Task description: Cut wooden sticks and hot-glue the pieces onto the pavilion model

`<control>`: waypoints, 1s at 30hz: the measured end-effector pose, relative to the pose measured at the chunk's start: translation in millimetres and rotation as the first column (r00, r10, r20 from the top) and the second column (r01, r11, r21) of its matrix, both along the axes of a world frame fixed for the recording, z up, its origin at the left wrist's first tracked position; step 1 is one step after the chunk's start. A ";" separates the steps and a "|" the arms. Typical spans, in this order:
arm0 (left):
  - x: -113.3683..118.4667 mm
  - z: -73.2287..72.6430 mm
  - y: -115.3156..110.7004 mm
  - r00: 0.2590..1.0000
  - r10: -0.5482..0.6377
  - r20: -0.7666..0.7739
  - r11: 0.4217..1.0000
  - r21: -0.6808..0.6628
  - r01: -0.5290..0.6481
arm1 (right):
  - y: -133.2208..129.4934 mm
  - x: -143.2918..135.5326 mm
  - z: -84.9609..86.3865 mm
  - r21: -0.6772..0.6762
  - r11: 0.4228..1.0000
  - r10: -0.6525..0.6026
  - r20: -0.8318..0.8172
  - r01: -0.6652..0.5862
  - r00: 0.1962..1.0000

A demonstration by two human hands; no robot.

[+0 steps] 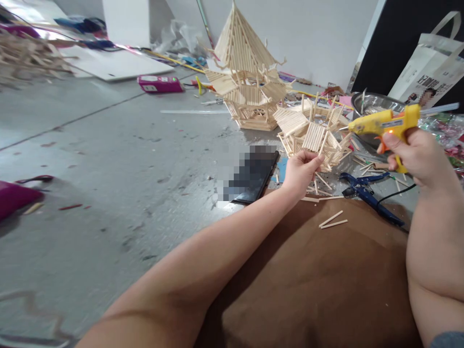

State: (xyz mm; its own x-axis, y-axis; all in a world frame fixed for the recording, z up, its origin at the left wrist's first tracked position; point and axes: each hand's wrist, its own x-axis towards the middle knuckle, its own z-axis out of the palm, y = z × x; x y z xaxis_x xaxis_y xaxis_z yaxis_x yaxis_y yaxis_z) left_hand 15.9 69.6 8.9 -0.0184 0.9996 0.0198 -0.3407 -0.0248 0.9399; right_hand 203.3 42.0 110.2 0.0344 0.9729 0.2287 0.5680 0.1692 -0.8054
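Observation:
My left hand (302, 169) pinches a thin wooden stick (323, 141) at the near side of a small, unroofed stick structure (313, 135). In my right hand (416, 152) is a yellow hot glue gun (384, 123), its nozzle pointing left over the right part of that structure. Behind and to the left stands a taller stick pagoda (250, 72) with a pointed roof. Two loose sticks (333, 224) lie on the brown cloth (326, 280) in front of me.
A dark phone (253, 176) lies left of my left hand. Blue clamp-like tools (366, 191) with a cable are below the glue gun. Behind are a metal bowl (379, 104), a white bag (427, 67) and a magenta device (160, 84). Scattered sticks lie on the floor.

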 end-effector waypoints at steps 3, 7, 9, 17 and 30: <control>-0.5 0.1 2.2 0.999 -0.034 0.018 0.999 -0.039 0.035 | -1.3 12.0 6.7 0.014 0.998 -0.061 -0.112 0.063 0.992; -1.5 -0.9 6.2 0.998 -0.037 0.043 0.997 -0.065 0.040 | 1.0 18.9 7.6 0.029 0.994 -0.097 -0.138 0.102 0.986; -2.0 -1.1 7.5 0.998 -0.038 0.055 0.997 -0.072 0.042 | 2.2 15.8 5.9 0.018 0.997 -0.078 -0.134 0.081 0.988; 1.1 4.3 6.8 0.999 0.017 0.045 0.995 -0.095 -0.013 | 7.5 -7.5 -7.6 -0.009 1.000 0.011 -0.072 -0.012 0.997; 6.3 8.8 5.7 0.996 0.093 0.014 0.989 -0.117 -0.091 | 19.6 -14.3 -26.5 0.058 0.998 -0.015 0.115 0.009 0.993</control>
